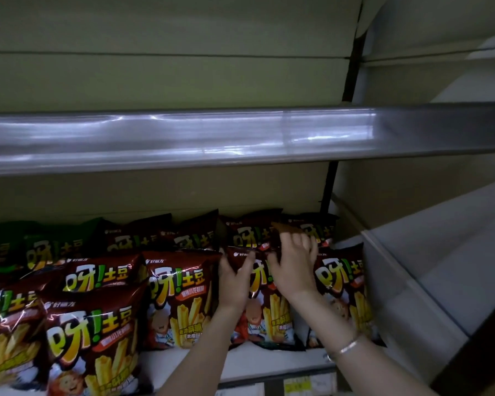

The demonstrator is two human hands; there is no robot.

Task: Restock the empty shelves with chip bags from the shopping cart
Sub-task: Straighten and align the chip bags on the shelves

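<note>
Upright chip bag (262,304) on lower shelf (255,364), long axis vertical, between both hands; left hand (235,281) grips its left edge; right hand (295,267) pinches its top; both equally near.

Dim light falls on the pale back panel (169,81) of a store shelving bay. A glossy grey shelf rail (183,138) catches reflections, and a dark upright (327,190) divides it from neighbouring shelves (440,252) in white.
</note>
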